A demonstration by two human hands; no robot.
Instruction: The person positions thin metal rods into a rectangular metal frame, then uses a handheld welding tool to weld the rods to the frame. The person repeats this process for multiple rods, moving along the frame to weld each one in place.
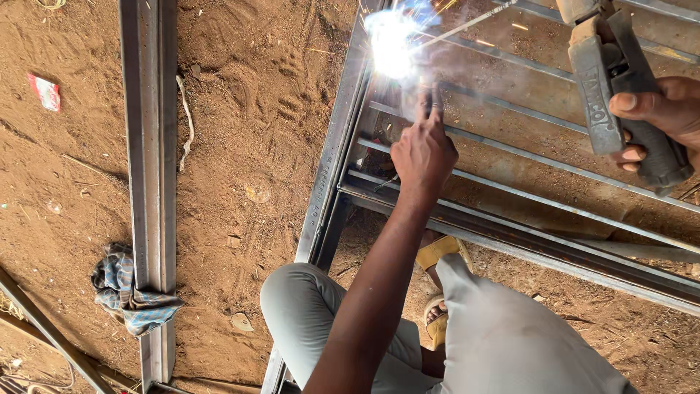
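My right hand (660,113) at the right edge grips a grey electrode holder (601,95). Its thin welding rod (467,25) runs left to a bright white arc (390,36) at the corner of a steel gate frame (328,168) lying on the ground. My left hand (423,153) reaches up from the bottom centre. Two of its fingers stretch forward and press on a thin steel bar (510,106) of the frame, just below the arc. The other fingers are curled in.
A long steel channel (149,146) lies on the sandy ground at the left, with a striped blue cloth (127,288) bunched beside it. A red scrap (45,91) lies at far left. My grey trousers (510,343) and yellow sandals (437,252) are below the frame.
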